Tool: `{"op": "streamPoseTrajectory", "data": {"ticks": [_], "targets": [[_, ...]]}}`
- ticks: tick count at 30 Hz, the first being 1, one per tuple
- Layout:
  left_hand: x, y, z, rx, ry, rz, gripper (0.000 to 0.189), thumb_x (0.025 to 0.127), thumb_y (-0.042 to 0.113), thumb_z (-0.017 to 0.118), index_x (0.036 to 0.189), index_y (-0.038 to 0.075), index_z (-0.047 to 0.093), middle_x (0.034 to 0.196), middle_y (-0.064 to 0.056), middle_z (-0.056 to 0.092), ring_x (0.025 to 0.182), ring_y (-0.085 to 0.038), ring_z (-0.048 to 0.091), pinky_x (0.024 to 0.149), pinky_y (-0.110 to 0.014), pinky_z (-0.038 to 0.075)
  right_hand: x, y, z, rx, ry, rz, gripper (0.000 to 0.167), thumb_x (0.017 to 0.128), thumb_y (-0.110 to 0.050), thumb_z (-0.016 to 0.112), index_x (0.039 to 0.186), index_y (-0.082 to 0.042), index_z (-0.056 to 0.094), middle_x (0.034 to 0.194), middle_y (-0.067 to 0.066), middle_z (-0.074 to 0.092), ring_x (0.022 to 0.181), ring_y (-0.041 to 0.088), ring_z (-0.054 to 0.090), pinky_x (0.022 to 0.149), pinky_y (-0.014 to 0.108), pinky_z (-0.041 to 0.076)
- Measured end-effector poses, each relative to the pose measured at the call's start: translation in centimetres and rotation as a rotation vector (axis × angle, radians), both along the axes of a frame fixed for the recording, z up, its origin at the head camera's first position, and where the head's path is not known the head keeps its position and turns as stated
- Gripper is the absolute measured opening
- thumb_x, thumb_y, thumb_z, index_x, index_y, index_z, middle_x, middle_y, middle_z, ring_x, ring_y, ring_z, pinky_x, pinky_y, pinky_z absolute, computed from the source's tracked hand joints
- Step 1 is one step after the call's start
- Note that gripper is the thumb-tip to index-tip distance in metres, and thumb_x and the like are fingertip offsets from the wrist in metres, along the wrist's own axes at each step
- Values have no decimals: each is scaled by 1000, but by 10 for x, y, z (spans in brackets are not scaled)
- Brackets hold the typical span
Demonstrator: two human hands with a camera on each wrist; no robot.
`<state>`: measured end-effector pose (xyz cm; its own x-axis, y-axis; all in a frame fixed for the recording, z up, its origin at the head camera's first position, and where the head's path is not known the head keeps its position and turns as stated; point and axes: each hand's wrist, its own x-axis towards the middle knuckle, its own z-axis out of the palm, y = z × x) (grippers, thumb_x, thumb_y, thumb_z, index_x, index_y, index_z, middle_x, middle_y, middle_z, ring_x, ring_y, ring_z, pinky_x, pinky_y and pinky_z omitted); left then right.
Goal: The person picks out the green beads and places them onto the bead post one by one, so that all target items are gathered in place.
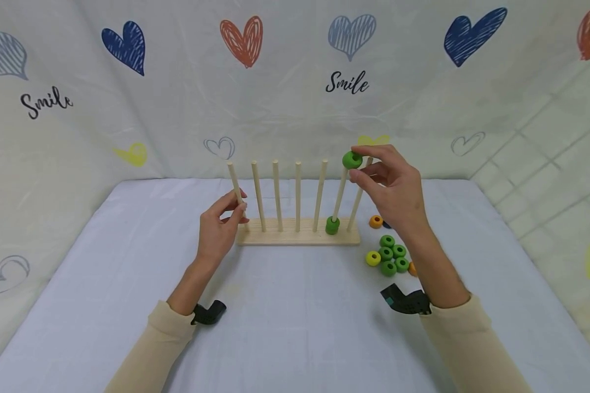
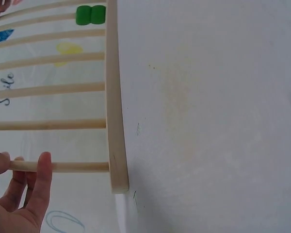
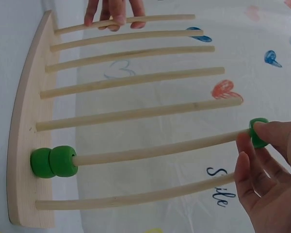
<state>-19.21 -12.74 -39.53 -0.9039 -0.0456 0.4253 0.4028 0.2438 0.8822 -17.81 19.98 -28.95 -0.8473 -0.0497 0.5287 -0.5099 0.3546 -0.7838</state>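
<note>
A wooden board (image 1: 295, 238) carries a row of upright wooden pegs. My left hand (image 1: 217, 226) pinches the leftmost peg (image 1: 234, 180) between thumb and fingers. At the top of the second peg from the right (image 1: 341, 191), my right hand (image 1: 395, 188) pinches a green bead (image 1: 352, 160). In the right wrist view that bead (image 3: 258, 133) meets the peg's tip; whether it is threaded on, I cannot tell. Two green beads (image 3: 54, 161) sit stacked at the base of the same peg. The other pegs carry no beads.
Right of the board lies a cluster of loose green beads (image 1: 385, 253) with a yellow bead (image 1: 372, 258). An orange bead (image 1: 376, 221) and a dark one lie behind them, and another orange bead is partly hidden by my right arm. White cloth (image 1: 295, 316) covers the table.
</note>
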Motion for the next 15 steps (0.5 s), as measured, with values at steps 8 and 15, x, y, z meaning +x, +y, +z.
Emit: {"op": "streamPoseTrajectory", "data": {"ticks": [8,15], "targets": [[1,0,2,-4,-8,4,19,101,6,68,120,6,70,100,-18,70,94,-10,67,75,-28,65,1,0,0,16,-10,20,40,96,-6,73,136,-14,69,116,-13,60,89,4,69,83,14,54],[1,1,1,9,-16,0,19,100,7,68,119,6,70,102,-17,71,95,-12,68,75,-30,65,1,2,-2,52,-35,2,38,98,-9,72,135,-16,69,119,-16,59,92,5,69,85,13,54]]}}
